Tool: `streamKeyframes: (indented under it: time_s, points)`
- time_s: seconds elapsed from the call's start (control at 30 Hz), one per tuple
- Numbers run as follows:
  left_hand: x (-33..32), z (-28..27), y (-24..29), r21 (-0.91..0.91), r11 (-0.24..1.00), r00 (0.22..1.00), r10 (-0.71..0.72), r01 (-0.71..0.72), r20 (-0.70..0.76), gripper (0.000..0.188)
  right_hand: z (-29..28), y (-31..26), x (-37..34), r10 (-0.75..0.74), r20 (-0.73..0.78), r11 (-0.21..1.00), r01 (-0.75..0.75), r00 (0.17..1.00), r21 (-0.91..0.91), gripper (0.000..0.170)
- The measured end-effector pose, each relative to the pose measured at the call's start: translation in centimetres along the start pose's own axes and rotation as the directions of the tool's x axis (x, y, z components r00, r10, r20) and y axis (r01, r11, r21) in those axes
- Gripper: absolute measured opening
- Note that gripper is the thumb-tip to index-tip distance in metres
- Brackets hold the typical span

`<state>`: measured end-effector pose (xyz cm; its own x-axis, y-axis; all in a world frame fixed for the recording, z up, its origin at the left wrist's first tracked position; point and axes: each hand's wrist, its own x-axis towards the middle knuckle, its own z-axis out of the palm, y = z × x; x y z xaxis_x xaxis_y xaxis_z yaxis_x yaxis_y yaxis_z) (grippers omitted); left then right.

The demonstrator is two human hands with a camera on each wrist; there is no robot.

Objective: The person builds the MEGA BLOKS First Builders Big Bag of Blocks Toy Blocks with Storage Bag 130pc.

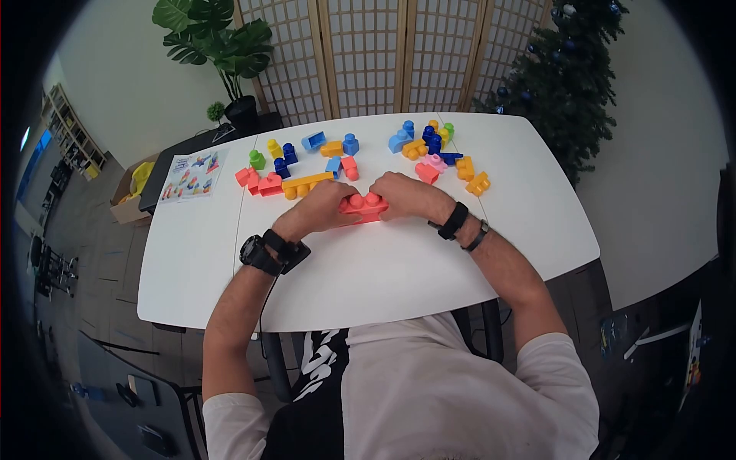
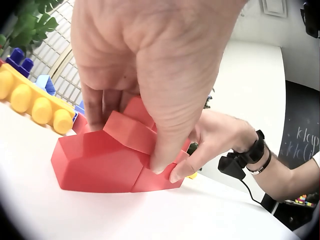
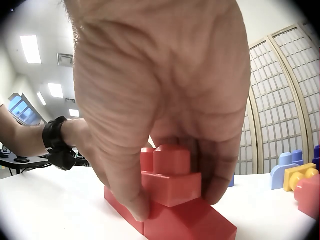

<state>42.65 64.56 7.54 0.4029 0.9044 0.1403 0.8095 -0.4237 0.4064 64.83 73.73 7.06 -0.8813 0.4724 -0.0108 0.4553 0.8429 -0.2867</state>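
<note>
My left hand (image 1: 316, 208) and right hand (image 1: 412, 196) meet over a group of red toy building blocks (image 1: 365, 211) on the white table. The left wrist view shows two sloped red blocks (image 2: 95, 162) side by side at table level. Above them sits a smaller red block (image 2: 131, 134), tilted in this view, between the thumb and fingers of my left hand. In the right wrist view, my right thumb and fingers grip a studded red block (image 3: 172, 187) on top of a sloped red block (image 3: 190, 220).
Just beyond my left hand lies a long yellow block (image 1: 308, 181). Loose coloured blocks are spread behind it, with another cluster behind my right hand, including yellow blocks (image 1: 478, 184) and a pink block (image 1: 435, 162). A printed picture sheet (image 1: 190, 176) lies at the left.
</note>
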Motion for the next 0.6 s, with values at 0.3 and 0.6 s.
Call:
streamKeyframes:
  time_s: [0.3, 0.6]
  points:
    - [-0.6, 0.7, -0.7, -0.087, 0.996, 0.997, -0.033, 0.027, -0.067, 0.036, 1.3, 1.2, -0.2, -0.056, -0.051, 0.993, 0.061, 0.997, 0.101, 0.036]
    - [-0.1, 0.8, -0.9, -0.083, 0.996, 0.998, -0.027, 0.022, -0.055, 0.038, 0.9, 0.8, 0.0, -0.03, -0.053, 0.998, 0.033, 0.998, 0.061, 0.033]
